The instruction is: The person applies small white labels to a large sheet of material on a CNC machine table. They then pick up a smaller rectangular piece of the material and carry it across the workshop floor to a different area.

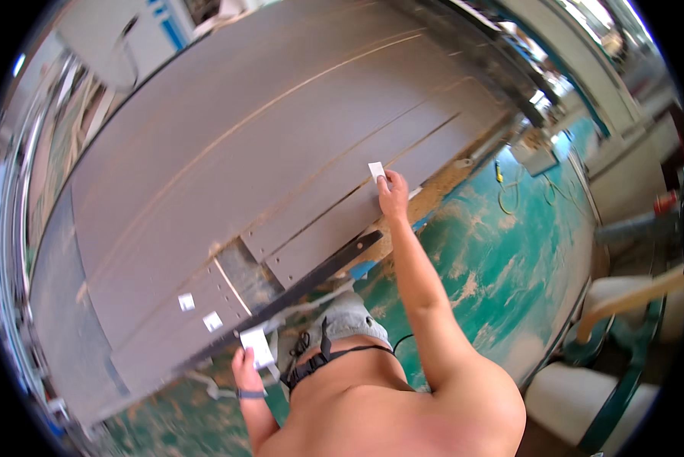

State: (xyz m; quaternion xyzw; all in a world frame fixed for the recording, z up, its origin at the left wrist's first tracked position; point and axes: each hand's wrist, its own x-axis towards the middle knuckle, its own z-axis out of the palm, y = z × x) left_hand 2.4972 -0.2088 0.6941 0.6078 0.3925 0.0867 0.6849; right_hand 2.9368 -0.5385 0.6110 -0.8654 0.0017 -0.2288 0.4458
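Watching the head cam from my end, I've got the right hand [393, 196] pinching a small white slip [376, 170] over the brown board [205, 198]. Left hand [245, 372] grips a bigger white piece [259, 347] near the edge, two white squares [186, 302] lie nearby, dusty green floor [483, 278] below.

Dusty green floor [502, 266], yellow-tipped cable [499, 172], pale cabinet [90, 38]

Two slips [186, 302] were laid on the left part of the board [243, 198], beyond the sheet [258, 348] held in the left hand [244, 370]. Farther right, another slip [376, 170] was held over the board by the right hand [393, 196]; contact could not be judged. A cabinet [102, 38] was set behind, leftward.
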